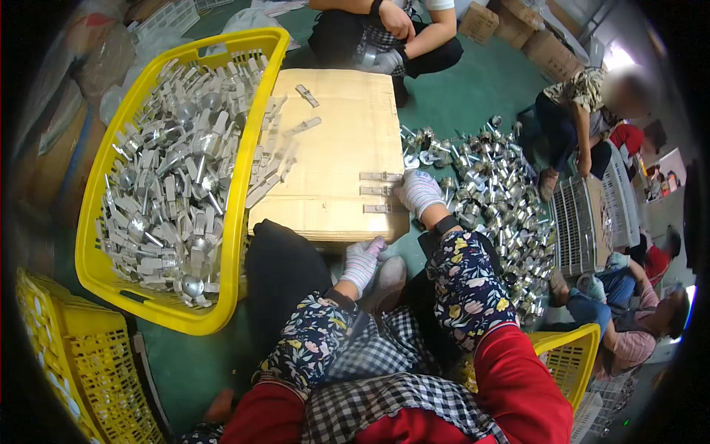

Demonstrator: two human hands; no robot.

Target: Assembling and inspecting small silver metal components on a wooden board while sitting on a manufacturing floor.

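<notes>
My right hand (pixel 420 194), in a striped white glove, rests at the right edge of a cardboard-topped box (pixel 336 152). Its fingers are bent together against the ends of the row there; whether they pinch a part is hidden. That row is three flat grey metal clip-like parts: an upper part (pixel 381 177), a middle part (pixel 376 191) and a lower part (pixel 377 209). Below the box's front edge, my gloved left hand (pixel 359 268) is curled with its thumb up, its contents unseen. Two loose similar parts, a far part (pixel 306 95) and a nearer part (pixel 303 126), lie farther back.
A yellow basket (pixel 235 244) heaped with similar parts, some with round metal heads, stands at left. Shiny round metal pieces (pixel 495 207) cover the floor at right. A person (pixel 392 37) sits across the box; other people work at right. Another yellow basket (pixel 96 370) is lower left.
</notes>
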